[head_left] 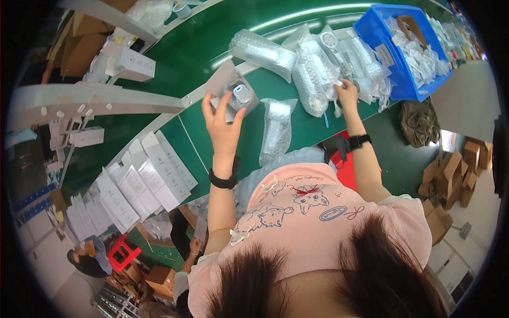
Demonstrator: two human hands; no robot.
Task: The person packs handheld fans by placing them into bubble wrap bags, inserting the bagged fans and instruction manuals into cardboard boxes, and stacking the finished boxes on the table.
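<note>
My left hand [224, 124] grips the near side of a small open white box [249, 102], with the thumb and fingers spread over its edge. A white device [242, 94] with a rounded rectangular face shows inside, and the box's flap stands raised. To the right, my right hand [348, 98] is closed in a pinch on a small white piece at its fingertips, too small to make out. It is beside a bubble-wrapped package [312, 74]. Between my hands, nearer to me, lies another bubble-wrapped package [278, 123] on the green table [191, 135].
A blue bin [383, 53] full of small clear packets stands at the far right. More bubble-wrapped packages [262, 53] lie at the back. A row of white boxes [146, 172] stands to the left, beneath a metal frame [127, 100]. Another person's hand [195, 245] shows at the lower left.
</note>
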